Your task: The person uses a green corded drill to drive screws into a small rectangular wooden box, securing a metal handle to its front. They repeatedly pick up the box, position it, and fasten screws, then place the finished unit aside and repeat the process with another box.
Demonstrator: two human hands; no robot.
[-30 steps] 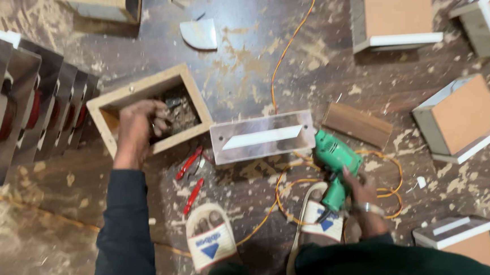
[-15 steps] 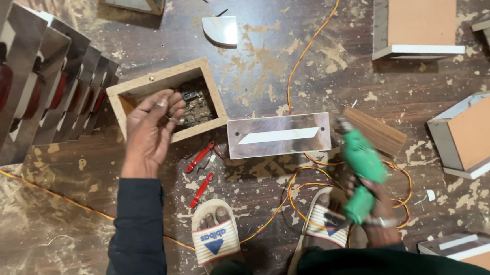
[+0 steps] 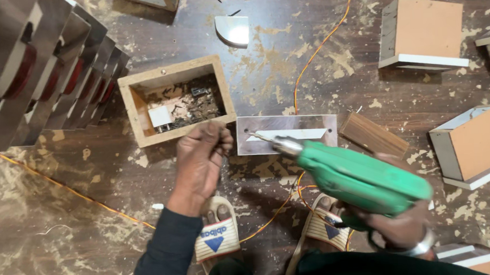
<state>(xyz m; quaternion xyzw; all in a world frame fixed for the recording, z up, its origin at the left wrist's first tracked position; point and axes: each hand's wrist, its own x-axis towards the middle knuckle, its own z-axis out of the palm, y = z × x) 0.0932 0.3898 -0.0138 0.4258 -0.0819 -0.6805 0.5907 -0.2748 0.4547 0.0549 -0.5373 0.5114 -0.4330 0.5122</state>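
Green electric drill [image 3: 361, 178] sits gripped in my right hand [image 3: 398, 230], its bit tip touching the flat rectangular metal plate [image 3: 287, 134]. Left of that plate, my left hand [image 3: 201, 157] pinches something small, likely a screw. Beyond lies the open wooden box of screws [image 3: 174, 99].

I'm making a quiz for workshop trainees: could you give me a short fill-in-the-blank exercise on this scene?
1. The right hand holds a drill whose body is coloured ____.
2. The drill's tip points at a flat ____ plate on the floor.
3. The left hand is at the edge of an open wooden ____ holding small metal bits.

Missing words: green; metal; box
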